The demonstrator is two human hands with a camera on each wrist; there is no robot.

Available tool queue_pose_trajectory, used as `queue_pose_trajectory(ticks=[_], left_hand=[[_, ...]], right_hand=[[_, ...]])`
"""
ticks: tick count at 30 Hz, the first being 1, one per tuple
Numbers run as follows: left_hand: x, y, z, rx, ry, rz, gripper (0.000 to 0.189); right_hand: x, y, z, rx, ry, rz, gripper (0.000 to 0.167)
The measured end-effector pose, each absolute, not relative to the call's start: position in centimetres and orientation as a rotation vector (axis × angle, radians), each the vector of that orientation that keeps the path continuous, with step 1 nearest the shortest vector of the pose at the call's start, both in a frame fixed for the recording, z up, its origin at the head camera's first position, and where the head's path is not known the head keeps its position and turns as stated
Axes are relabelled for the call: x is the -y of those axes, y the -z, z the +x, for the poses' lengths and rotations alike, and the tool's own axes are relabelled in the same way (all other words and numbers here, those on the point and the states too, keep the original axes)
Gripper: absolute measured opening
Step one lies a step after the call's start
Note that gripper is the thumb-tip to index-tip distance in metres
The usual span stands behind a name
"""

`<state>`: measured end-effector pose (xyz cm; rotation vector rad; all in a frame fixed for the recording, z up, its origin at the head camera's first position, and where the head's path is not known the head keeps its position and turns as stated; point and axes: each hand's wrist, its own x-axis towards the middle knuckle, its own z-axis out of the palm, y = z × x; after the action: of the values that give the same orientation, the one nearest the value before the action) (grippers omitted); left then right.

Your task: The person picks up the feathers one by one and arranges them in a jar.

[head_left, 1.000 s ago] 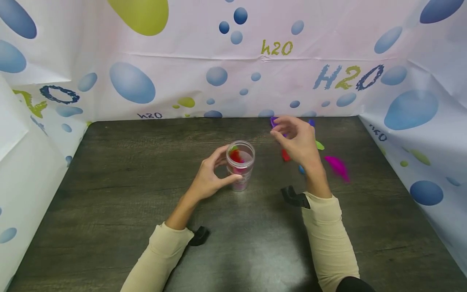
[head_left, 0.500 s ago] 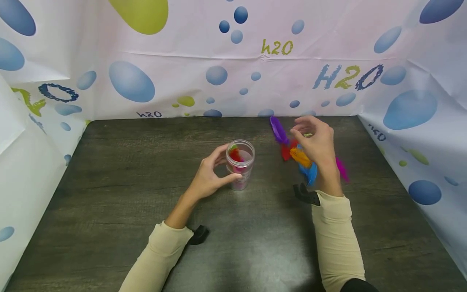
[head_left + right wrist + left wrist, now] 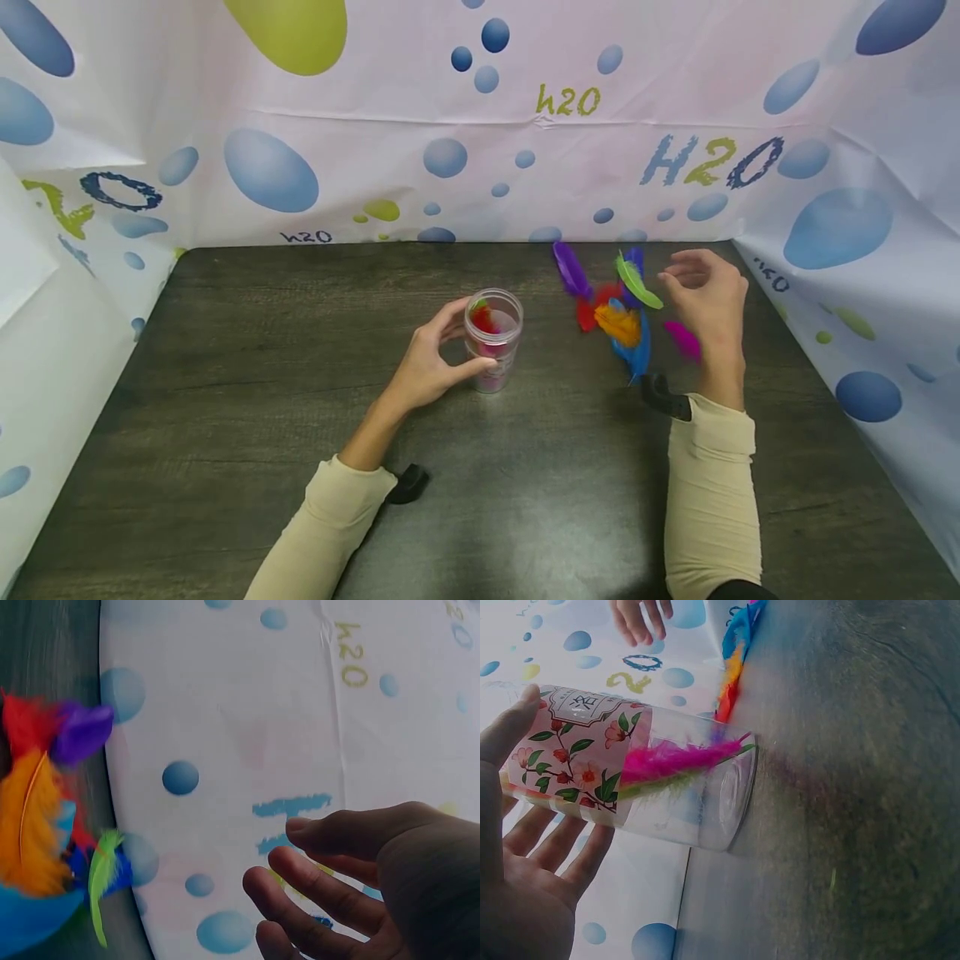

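Note:
My left hand (image 3: 431,358) grips a clear plastic jar (image 3: 492,342) that stands upright and lidless on the table. In the left wrist view its pink label (image 3: 577,750) shows flowers and leaves, and a magenta feather (image 3: 671,763) and a green one lie inside. My right hand (image 3: 708,296) is above the table at the right, fingers relaxed and holding nothing. A magenta feather (image 3: 683,341) lies just below it. Left of that hand is a loose pile with an orange feather (image 3: 621,325), a green feather (image 3: 636,282), a purple feather (image 3: 572,268), and red and blue ones.
The dark wooden table (image 3: 262,375) is bounded at the back and sides by a white sheet (image 3: 360,158) printed with blue and green drops. Black straps (image 3: 411,484) show at both sleeve cuffs.
My right hand has moved right, from over the feather pile to near the magenta feather, uncovering the orange, green and blue feathers. My left hand and the jar have stayed in place.

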<state>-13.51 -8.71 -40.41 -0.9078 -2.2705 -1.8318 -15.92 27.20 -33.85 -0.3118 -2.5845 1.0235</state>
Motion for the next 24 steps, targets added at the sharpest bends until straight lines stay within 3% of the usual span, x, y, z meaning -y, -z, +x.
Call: queue_pose_trajectory(ticks=[14,24], left_hand=[[8.7,40.4,-13.4,2.282,1.841,-0.897,0.081],[8.8,40.6,-13.4,2.275,1.833,-0.910,0.080]], right_hand=[[-30.3,35.2,-15.6,2.684,-1.010,-0.467,0.038],[-32.2,36.3,-15.4,2.888,-0.910,-0.645,0.051]])
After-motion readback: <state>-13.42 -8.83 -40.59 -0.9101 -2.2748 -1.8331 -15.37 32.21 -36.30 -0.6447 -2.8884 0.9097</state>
